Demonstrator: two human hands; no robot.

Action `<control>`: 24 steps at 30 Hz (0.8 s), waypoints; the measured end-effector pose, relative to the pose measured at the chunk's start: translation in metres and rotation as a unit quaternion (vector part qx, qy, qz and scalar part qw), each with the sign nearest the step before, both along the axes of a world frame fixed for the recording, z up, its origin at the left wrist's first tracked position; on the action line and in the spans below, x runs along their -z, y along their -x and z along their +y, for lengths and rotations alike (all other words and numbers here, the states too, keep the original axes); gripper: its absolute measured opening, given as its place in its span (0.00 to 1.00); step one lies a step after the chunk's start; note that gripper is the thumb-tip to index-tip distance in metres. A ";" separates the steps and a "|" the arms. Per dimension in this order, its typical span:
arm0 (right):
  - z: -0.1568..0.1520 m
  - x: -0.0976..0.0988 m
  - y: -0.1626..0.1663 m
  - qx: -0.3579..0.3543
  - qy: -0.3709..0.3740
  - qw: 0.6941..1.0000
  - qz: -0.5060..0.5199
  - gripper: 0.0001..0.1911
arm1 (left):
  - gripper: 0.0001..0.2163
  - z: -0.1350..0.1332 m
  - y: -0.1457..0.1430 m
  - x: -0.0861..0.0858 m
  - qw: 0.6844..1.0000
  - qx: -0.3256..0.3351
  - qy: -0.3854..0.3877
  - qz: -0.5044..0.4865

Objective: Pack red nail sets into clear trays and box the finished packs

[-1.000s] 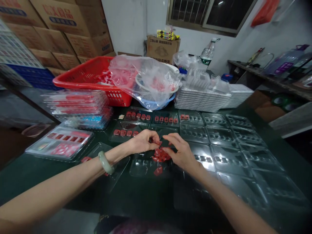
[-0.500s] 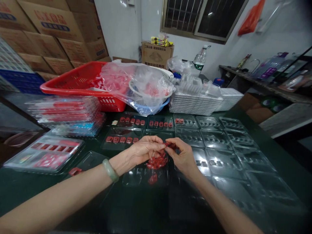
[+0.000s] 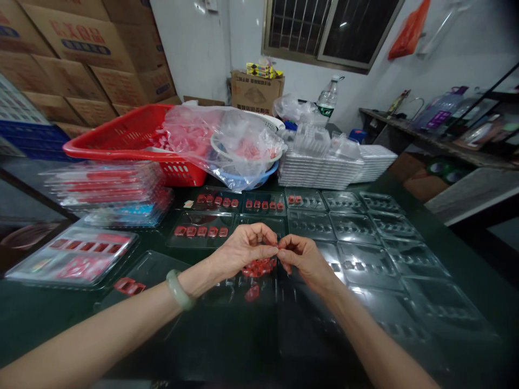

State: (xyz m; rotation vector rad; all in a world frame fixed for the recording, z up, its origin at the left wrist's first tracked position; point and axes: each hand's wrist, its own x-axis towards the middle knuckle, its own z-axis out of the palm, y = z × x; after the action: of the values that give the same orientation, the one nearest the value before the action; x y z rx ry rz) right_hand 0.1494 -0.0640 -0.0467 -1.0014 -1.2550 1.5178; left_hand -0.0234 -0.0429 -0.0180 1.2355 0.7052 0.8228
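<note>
My left hand (image 3: 242,247), with a green bangle (image 3: 179,290) on its wrist, meets my right hand (image 3: 303,260) at the fingertips. Both hands are closed in a pinch on a small red piece, mostly hidden by the fingers. Just below them lies a heap of shiny red pieces (image 3: 259,268) on a clear plastic tray, with one loose red piece (image 3: 252,293) nearer me. Left of the hands, a clear tray (image 3: 201,218) holds a row of red pieces in its pockets. Another tray with two red pieces (image 3: 295,199) lies behind my right hand.
Rows of clear blister trays (image 3: 360,263) cover the right of the dark green table. Stacked packs (image 3: 107,186) stand at left. Along the back are a red basket (image 3: 121,135), a plastic bag (image 3: 247,143) over bowls, and stacked clear trays (image 3: 318,170).
My fingertips have drawn closer together and cover more of the red piece. The camera view has shifted slightly, and more of the red pieces beside my left forearm shows.
</note>
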 end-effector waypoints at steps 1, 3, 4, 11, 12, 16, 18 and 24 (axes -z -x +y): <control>-0.001 0.001 0.000 -0.007 0.002 1.000 0.003 0.10 | 0.09 -0.001 0.000 -0.001 1.000 0.001 -0.005 0.002; -0.004 0.001 0.000 -0.009 -0.001 1.000 0.006 0.09 | 0.10 -0.004 0.000 -0.001 1.000 0.001 -0.004 0.013; -0.004 0.000 0.000 -0.006 -0.004 1.000 0.007 0.09 | 0.10 -0.005 0.000 -0.001 1.000 0.000 0.001 0.018; -0.006 -0.004 0.001 0.019 -0.034 0.999 -0.017 0.09 | 0.10 -0.011 -0.003 -0.003 0.997 -0.024 0.074 0.000; -0.006 -0.004 0.001 0.013 -0.037 0.999 -0.025 0.09 | 0.10 -0.011 -0.004 -0.005 0.996 -0.029 0.081 0.001; -0.004 -0.005 0.001 -0.003 -0.047 0.997 -0.056 0.09 | 0.09 -0.008 -0.009 -0.008 0.990 -0.066 0.121 -0.007; -0.004 -0.004 0.003 0.047 -0.070 0.992 -0.092 0.09 | 0.08 -0.004 -0.012 -0.004 0.982 -0.087 0.164 -0.023; -0.011 0.001 0.010 0.165 -0.188 0.945 -0.211 0.07 | 0.07 0.004 -0.023 0.015 0.961 -0.150 0.221 -0.074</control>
State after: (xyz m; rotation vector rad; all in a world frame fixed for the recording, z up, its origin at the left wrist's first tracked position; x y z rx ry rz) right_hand 0.1398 -0.0747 -0.0474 -1.2392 -1.5103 0.7885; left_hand -0.0004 -0.0392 -0.0328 0.6662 0.9103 0.9322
